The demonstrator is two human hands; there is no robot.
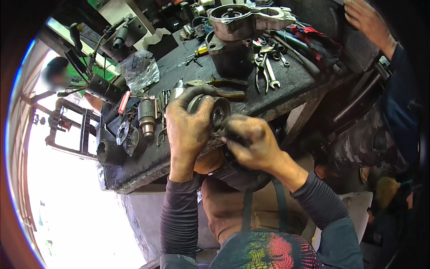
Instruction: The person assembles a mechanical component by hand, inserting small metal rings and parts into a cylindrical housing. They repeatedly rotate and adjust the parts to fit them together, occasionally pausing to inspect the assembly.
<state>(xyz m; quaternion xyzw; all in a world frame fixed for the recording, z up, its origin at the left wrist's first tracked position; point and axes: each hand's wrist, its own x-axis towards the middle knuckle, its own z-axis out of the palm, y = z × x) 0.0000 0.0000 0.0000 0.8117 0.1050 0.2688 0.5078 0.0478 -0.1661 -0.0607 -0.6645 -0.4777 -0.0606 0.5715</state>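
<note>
You have one round metal part [221, 110] mid-frame, one copper-banded armature [146, 115] left of it, and one metal housing [230, 20] at upper centre, above one dark cylinder [230, 60]. Pliers [233, 93] lie just beyond your work on the bench [177, 69]; a co-worker's hand [368, 21] shows at upper right. Your left hand [191, 123], its forearm nearly upright, grips the part; your right hand [253, 141], slanting in from lower right, curls at its rim, too blurred to tell whether it holds anything.
</note>
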